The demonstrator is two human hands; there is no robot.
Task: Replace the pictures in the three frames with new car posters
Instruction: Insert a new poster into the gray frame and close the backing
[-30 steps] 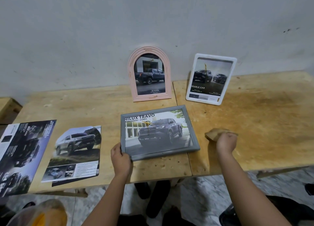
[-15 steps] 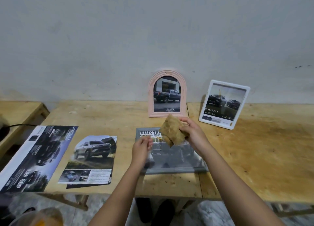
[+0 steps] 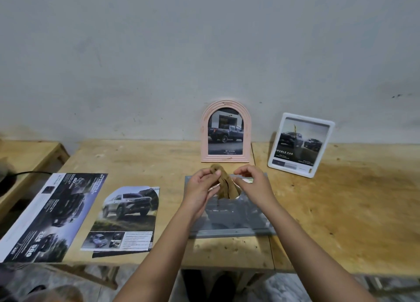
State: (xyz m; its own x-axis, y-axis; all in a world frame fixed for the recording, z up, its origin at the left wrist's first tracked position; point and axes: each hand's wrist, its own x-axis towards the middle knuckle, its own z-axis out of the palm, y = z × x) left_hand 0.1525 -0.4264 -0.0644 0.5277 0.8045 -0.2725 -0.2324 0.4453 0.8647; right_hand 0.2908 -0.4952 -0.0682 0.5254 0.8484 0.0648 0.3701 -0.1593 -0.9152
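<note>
A grey frame (image 3: 229,232) with a car poster lies flat on the wooden table (image 3: 341,211) in front of me. Above it both hands hold a tan cloth (image 3: 226,186): my left hand (image 3: 200,188) pinches its top left part, my right hand (image 3: 252,183) grips its right side. A pink arched frame (image 3: 226,131) and a white frame (image 3: 300,144), each showing a dark pickup, lean against the wall behind.
Two loose car posters lie on the table's left: a silver SUV sheet (image 3: 125,217) and a larger dark brochure (image 3: 52,215) overhanging the front edge. A lower wooden bench (image 3: 29,156) with a black cable stands far left.
My right hand carried the tan cloth from the table's right to above the grey frame. My left hand let go of the frame's edge and took hold of the cloth. The camera tilted up.
</note>
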